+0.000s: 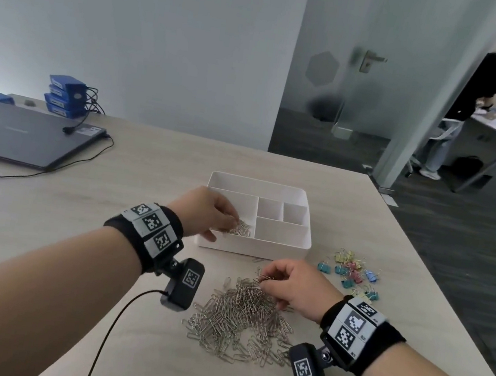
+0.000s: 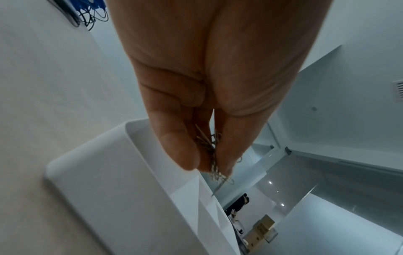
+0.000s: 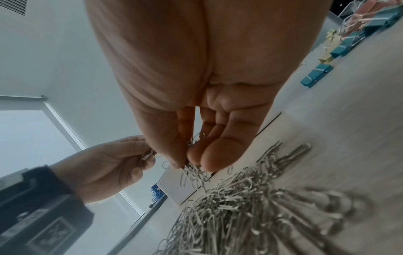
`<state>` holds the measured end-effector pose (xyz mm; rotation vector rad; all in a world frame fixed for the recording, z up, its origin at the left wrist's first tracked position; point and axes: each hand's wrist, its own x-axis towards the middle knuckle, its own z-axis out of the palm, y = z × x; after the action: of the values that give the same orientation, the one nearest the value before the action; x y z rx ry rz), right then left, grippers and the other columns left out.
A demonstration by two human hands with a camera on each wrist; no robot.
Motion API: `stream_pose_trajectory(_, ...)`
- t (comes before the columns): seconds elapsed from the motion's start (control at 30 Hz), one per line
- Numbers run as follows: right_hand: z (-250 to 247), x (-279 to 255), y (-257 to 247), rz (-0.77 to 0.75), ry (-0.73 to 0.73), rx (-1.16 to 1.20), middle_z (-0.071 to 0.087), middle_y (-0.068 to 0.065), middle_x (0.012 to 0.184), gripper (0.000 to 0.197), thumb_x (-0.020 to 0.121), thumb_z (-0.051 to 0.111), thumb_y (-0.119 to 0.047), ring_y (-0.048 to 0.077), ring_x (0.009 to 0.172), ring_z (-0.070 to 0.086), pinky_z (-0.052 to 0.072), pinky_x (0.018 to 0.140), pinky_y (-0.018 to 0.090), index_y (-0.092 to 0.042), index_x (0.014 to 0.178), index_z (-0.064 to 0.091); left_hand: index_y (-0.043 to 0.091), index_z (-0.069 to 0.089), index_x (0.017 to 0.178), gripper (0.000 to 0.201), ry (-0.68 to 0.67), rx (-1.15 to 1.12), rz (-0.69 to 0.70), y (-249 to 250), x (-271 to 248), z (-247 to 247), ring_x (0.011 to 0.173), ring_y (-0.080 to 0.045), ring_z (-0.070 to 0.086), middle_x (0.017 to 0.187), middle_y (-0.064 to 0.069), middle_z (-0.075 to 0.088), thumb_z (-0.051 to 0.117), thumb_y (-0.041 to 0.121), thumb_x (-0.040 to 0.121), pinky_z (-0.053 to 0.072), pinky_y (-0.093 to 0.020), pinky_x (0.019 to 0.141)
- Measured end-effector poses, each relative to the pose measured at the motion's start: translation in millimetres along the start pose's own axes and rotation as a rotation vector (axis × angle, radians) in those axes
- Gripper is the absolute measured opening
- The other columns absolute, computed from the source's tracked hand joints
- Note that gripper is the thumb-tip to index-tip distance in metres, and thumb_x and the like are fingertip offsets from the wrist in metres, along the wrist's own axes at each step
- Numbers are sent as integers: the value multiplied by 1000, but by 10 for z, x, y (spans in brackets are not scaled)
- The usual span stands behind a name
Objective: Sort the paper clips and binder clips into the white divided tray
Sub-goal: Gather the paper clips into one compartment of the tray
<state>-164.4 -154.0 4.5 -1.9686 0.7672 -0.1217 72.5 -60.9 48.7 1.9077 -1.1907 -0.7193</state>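
Observation:
A white divided tray [image 1: 301, 251] stands mid-table. My left hand [image 1: 230, 220] hovers over its near-left compartment and pinches a bunch of silver paper clips [image 2: 212, 155]; more clips [image 1: 242, 229] lie in that compartment. A big pile of silver paper clips [image 1: 238, 322] lies in front of the tray. My right hand [image 1: 266, 281] sits at the pile's far edge and pinches a tuft of clips [image 3: 193, 170]. Coloured binder clips [image 1: 352, 272] lie scattered to the right of the tray.
A closed grey laptop [image 1: 23, 134] with a black cable lies at the far left, blue boxes [image 1: 66, 96] stacked behind it. The table's right edge [image 1: 437, 276] runs close to the binder clips. A person [image 1: 468, 106] stands at another desk, far right.

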Motion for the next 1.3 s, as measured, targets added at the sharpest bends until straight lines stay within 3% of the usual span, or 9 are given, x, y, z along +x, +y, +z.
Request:
stream_pose_trajectory(0.2,-18,21,29,10,-3,58,66,10,75,7,88,74,-16,19,60,62,59,68,39,-19,94,73,18,76,85,3,60,116,-49,130,344,-78,77,-25,76,83,-3,76,75,15,84,64,-35,64)
stream_pose_trajectory(0.3,-32,34,-5,-13,2,69,65,7,74,9,88,74,-12,18,60,61,58,61,31,-16,97,72,15,75,85,1,51,179,-72,153,481,-46,81,-27,76,83,-9,76,74,14,85,64,-38,67)
stream_pose_trajectory(0.5,-67,114,-139,-50,17,120,64,2,68,8,89,72,-7,13,56,59,55,57,26,-7,97,73,22,74,101,14,83,233,-53,53,507,6,60,-11,72,95,3,75,73,20,87,59,-24,58)
stream_pose_trajectory(0.6,-68,213,-256,-83,39,137,65,1,68,7,89,71,-5,12,59,61,56,58,26,-6,96,73,22,75,96,10,167,104,-31,-26,390,-35,75,-20,74,93,1,76,70,19,88,63,-34,69)
stream_pose_trajectory(0.73,-50,429,-487,-117,75,165,62,3,67,6,89,70,-3,12,56,59,56,56,27,-4,95,72,16,75,95,8,198,-178,-48,-162,58,-101,77,-20,70,92,-12,76,68,16,90,59,-28,58)
stream_pose_trajectory(0.97,87,1056,-773,-119,186,34,61,7,62,8,86,71,-7,20,57,58,59,68,41,-12,81,70,15,74,98,10,179,-257,-144,-524,-339,-91,73,-8,68,85,2,74,66,18,92,54,-26,55)
stream_pose_trajectory(1.07,255,1217,-867,-95,205,-103,64,3,63,10,86,71,-13,20,57,60,61,68,39,-18,78,71,17,74,95,9,177,-280,-192,-631,-443,-63,71,-8,67,83,3,74,66,20,92,53,-26,53)
stream_pose_trajectory(1.2,331,1238,-889,-135,132,-388,75,-1,96,17,85,72,-22,16,84,69,57,83,32,-23,102,76,18,74,92,7,149,-277,-215,-703,-529,-2,73,-9,67,85,2,75,67,20,91,51,-26,53)
stream_pose_trajectory(1.3,231,1108,-852,-151,125,-391,73,-5,109,27,86,71,-28,10,92,66,54,89,30,-26,114,73,19,74,92,7,115,-270,-218,-743,-562,42,75,-9,67,91,0,77,67,19,90,50,-25,52)
